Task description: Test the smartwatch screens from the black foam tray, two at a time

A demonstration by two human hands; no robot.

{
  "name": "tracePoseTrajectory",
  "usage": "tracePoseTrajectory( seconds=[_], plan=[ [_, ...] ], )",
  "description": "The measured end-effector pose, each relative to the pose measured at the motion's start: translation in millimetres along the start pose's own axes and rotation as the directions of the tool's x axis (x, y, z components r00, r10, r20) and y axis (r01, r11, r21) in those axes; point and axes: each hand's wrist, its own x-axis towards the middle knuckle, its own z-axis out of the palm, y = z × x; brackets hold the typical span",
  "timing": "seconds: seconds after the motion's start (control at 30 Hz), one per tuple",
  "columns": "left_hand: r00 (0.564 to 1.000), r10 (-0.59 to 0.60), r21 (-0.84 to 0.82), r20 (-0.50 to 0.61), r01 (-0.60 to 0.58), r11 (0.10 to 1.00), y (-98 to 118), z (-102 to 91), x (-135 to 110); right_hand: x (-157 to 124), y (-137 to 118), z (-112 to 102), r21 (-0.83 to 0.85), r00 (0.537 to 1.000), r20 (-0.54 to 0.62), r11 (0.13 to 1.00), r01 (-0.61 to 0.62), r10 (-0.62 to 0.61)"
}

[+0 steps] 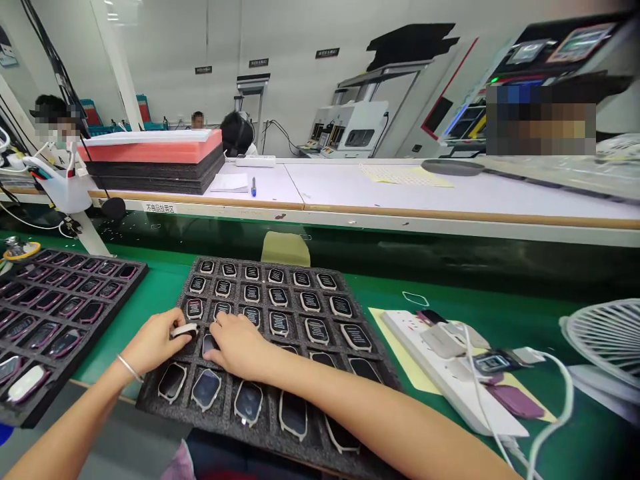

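Note:
A black foam tray in front of me holds rows of smartwatch bodies with pale frames. Pinched in my left hand, at the tray's left side, is a smartwatch body tipped on edge, its pale side towards me. My right hand reaches across the tray from the right, its fingers curled and its thumb at another smartwatch body in the adjoining slot. Watches in the upper rows have lit screens with text, such as one smartwatch; the nearest row's screens are dark. My right forearm hides part of the lower rows.
At left lies a second foam tray of purple-framed watches. On the right are a white power strip with cables, a purple case and a white fan. Behind runs a raised shelf bearing stacked foam. People sit beyond.

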Motion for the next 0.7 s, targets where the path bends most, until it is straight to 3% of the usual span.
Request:
tracePoseTrajectory(
  seconds=[0.07, 0.13, 0.2, 0.27, 0.33, 0.4, 0.47, 0.53, 0.6, 0.7],
  plan=[
    [1.0, -0.003, -0.313, 0.014, 0.008, 0.95, 7, -9.2, 6, -4, 3, -3, 0.077, 1.0, -0.022, 0.997, -0.014, 0.015],
    [0.999, -0.009, -0.588, 0.038, 0.03, 0.809, 22, -16.6, 16, -10, 8, -7, 0.13, 0.997, -0.072, 0.991, 0.018, -0.009],
    [0.999, -0.003, -0.737, 0.049, 0.038, 0.675, 43, -19.6, 28, -16, 18, -12, 0.24, 0.989, -0.143, 0.969, 0.063, -0.029],
    [0.998, 0.008, -0.814, 0.057, 0.042, 0.579, 66, -16.8, 43, -22, 33, -19, 0.467, 0.98, -0.198, 0.882, 0.069, 0.028],
    [0.994, 0.044, -0.862, 0.099, 0.063, 0.503, 86, -8.6, 59, -26, 55, -26, 0.744, 0.974, -0.176, 0.668, 0.037, 0.142],
    [0.987, 0.087, -0.883, 0.136, 0.081, 0.462, 102, 3.6, 76, -29, 78, -33, 0.931, 0.962, -0.112, 0.365, 0.013, 0.25],
    [0.988, 0.099, -0.875, 0.121, 0.059, 0.481, 112, 17.6, 91, -33, 98, -37, 0.996, 0.939, -0.075, 0.073, 0.053, 0.337],
    [0.993, 0.097, -0.843, 0.071, 0.008, 0.538, 116, 31.2, 102, -36, 113, -37, 0.981, 0.93, -0.067, -0.146, 0.128, 0.362],
    [0.994, 0.106, -0.806, 0.021, -0.046, 0.59, 116, 43.0, 108, -39, 122, -33, 0.949, 0.937, -0.078, -0.264, 0.175, 0.34],
    [0.992, 0.125, -0.775, -0.02, -0.095, 0.625, 110, 56.0, 109, -41, 128, -22, 0.939, 0.939, -0.097, -0.283, 0.197, 0.33]
  ],
)
